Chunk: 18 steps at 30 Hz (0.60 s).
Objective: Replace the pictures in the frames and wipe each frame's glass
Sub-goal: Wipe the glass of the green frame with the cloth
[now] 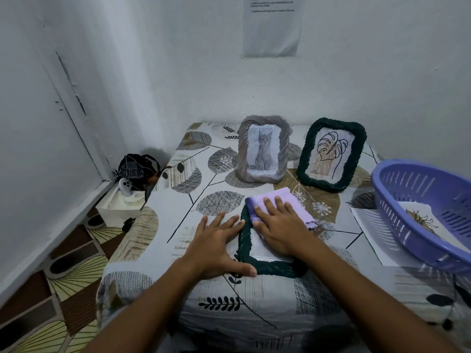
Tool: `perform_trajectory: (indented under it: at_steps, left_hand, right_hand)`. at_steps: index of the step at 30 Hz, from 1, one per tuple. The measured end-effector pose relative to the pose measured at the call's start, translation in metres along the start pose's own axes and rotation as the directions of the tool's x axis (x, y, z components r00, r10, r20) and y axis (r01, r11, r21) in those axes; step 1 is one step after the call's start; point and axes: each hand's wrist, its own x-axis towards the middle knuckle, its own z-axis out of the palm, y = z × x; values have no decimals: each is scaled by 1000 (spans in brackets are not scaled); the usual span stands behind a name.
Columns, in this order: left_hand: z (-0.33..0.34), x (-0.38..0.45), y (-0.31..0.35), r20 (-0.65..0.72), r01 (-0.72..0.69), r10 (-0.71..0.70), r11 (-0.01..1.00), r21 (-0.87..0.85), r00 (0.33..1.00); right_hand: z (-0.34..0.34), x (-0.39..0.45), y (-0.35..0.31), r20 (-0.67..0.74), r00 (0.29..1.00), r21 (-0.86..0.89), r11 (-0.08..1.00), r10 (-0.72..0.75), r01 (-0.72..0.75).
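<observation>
- White painted walls (356,85) meet in a corner, scuffed on the left.
- A printed paper sheet (272,26) hangs on the back wall.
- A leaf-patterned cloth (204,179) covers the table.
- Brown and cream patterned floor (63,289) lies on the left.

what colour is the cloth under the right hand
Light purple cloth, pressed flat by the right hand; head view.

Both arms are stretched forward from the lower edge. The left hand (216,247) is laid flat, fingers spread; the right hand (276,229) is pressed down flat beside it, fingers straight.
</observation>
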Motion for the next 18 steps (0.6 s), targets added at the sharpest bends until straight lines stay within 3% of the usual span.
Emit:
perform_trajectory:
  at_steps: [3,9,18]
  left_hand:
    - [1,-1,0,-4,0,0,1000,4,1000]
    - [1,-1,-1,-1,-3,3,1000,-1,1000]
    - [-1,-1,1,-5,2,-2,1000,-19,1000]
  right_hand:
    - [0,-2,4,-8,1000,-12,1000,4,-4]
    - [0,-17,25,-12,983,-23,982,185,-185]
    - [5,6,-11,-44,999,71,997,32,-29]
